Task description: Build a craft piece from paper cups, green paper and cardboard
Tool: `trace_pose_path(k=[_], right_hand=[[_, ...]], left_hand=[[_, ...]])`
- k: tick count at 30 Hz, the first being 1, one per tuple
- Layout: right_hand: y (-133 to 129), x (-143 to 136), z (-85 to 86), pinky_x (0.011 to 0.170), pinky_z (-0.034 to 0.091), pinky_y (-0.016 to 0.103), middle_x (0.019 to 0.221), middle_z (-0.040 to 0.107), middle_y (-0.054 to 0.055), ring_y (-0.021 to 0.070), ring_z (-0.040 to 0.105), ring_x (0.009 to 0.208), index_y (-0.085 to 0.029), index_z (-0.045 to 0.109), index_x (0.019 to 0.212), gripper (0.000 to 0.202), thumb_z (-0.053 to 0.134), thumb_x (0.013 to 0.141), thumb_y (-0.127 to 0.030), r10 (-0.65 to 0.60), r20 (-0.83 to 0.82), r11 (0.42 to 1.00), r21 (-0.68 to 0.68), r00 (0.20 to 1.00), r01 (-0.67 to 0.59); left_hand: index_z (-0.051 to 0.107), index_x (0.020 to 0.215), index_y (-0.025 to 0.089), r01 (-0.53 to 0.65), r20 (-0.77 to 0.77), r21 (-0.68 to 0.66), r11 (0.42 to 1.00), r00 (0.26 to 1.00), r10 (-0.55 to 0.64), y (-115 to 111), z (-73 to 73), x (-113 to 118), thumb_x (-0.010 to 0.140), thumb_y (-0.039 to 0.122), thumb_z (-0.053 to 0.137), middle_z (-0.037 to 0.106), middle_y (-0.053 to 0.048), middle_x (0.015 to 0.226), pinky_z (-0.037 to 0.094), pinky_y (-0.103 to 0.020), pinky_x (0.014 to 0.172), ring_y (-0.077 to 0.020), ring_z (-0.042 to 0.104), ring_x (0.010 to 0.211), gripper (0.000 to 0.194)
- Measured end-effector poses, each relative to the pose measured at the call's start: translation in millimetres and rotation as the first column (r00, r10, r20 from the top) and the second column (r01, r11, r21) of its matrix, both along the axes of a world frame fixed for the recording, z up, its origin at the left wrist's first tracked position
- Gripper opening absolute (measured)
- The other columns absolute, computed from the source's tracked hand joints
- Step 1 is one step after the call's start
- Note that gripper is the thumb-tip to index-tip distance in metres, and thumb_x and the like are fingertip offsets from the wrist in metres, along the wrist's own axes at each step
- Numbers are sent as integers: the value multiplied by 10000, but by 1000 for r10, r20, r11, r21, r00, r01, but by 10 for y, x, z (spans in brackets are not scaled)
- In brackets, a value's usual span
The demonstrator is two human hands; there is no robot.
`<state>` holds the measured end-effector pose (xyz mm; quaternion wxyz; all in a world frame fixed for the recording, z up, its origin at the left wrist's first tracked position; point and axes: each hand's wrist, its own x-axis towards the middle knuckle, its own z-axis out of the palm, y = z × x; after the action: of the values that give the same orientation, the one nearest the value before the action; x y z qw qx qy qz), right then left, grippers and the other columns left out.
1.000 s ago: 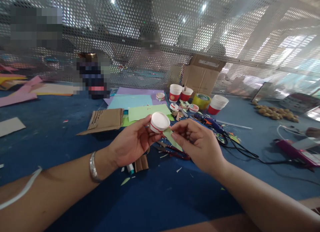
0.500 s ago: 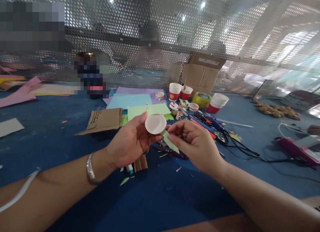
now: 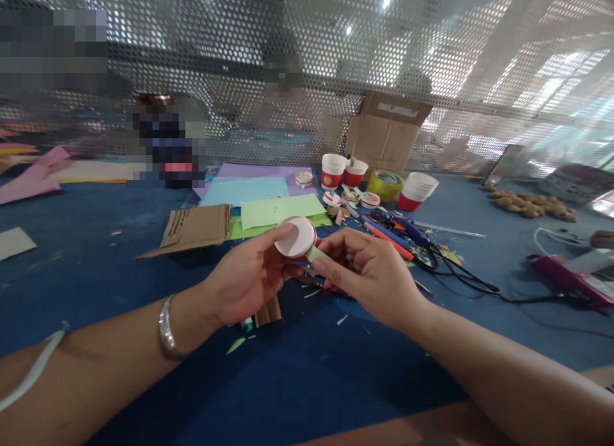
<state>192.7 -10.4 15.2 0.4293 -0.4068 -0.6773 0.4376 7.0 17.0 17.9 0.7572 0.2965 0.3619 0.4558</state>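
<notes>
My left hand (image 3: 244, 273) is closed on a small round cup base (image 3: 298, 238), cut from a paper cup, with its white face up and a red rim at the right side. The thumb presses on its upper left edge. Between the thumb and fingers of my right hand (image 3: 371, 273) is a light green paper strip (image 3: 314, 253), whose far end meets the right edge of the cup base. Whether the strip is stuck there I cannot tell. Light green paper sheets (image 3: 283, 210) and a piece of corrugated cardboard (image 3: 196, 225) lie just beyond my left hand.
Red and white paper cups (image 3: 333, 171) stand at the back beside yellow tape (image 3: 386, 185). A blue glue gun (image 3: 407, 230) with a black cable lies right of my hands, near a purple power strip (image 3: 570, 279). Perforated metal mesh (image 3: 230, 100) closes off the table's far side.
The cup base has tilted in my left hand, so its red rim now shows, and the thumb has moved onto its face. My right hand has brought the green strip up against its edge.
</notes>
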Motion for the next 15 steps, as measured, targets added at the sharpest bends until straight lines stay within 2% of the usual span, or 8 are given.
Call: trace_pose_path(k=[6, 11, 15], right_hand=[[-9, -2, 12, 540, 511, 201, 734, 655, -22, 89, 608, 591, -191, 656, 895, 143, 691, 892, -330, -45, 33, 998, 53, 998, 43], [-7, 2, 5, 485, 494, 206, 685, 631, -29, 95, 621, 528, -191, 647, 886, 128, 658, 904, -317, -75, 76, 996, 51, 994, 71], [-19, 24, -10, 480, 462, 208, 670, 641, -24, 97, 619, 521, -191, 641, 885, 117, 632, 917, -303, -105, 134, 990, 107, 985, 91]], left_hand=[[739, 1089, 152, 67, 47, 51, 996, 996, -70, -15, -28, 1, 965, 339, 570, 721, -63, 975, 546, -229, 582, -149, 639, 756, 281], [744, 1075, 134, -3, 51, 20, 1000, 999, 2, -28, -23, 30, 987, 295, 548, 744, -65, 975, 574, -212, 619, -136, 655, 748, 268], [756, 1030, 127, -13, 27, 27, 1000, 1000, 12, -30, -14, 56, 998, 258, 520, 757, -70, 981, 597, -216, 640, -137, 666, 741, 272]])
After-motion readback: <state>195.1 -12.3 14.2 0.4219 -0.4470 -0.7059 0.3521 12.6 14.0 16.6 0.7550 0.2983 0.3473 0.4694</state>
